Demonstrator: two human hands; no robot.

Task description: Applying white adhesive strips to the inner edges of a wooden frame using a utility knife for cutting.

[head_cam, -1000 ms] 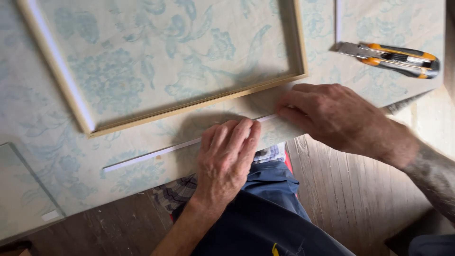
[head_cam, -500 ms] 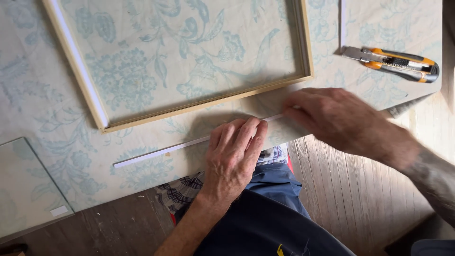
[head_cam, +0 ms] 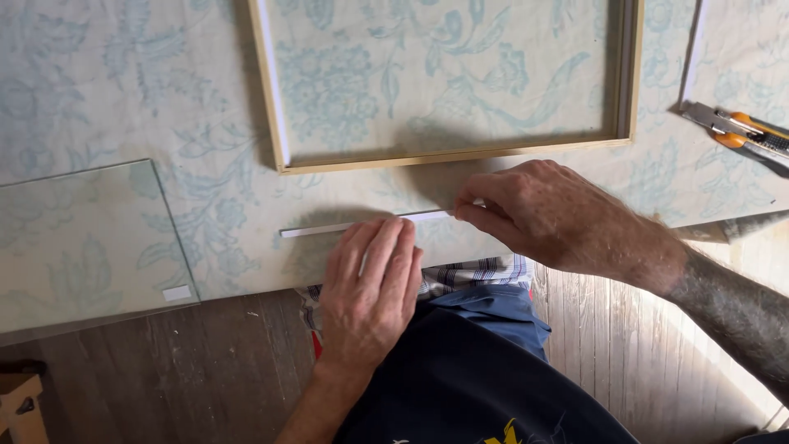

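Note:
A thin white strip lies along the near edge of a table covered in pale blue floral cloth. My left hand rests flat with its fingers apart, fingertips pressing on the strip's middle. My right hand pinches the strip's right end between thumb and fingers. Just beyond the strip lies a light wooden frame, empty, with the cloth showing through it.
A clear glass pane with a small white label lies at the left, overhanging the table edge. An orange and grey utility knife sits at the far right. A cardboard box corner stands on the wooden floor below.
The view has shifted, so the frame and strip sit further right. My right hand has slid along to the strip's end and closed its fingers on it. My left hand stays pressed down.

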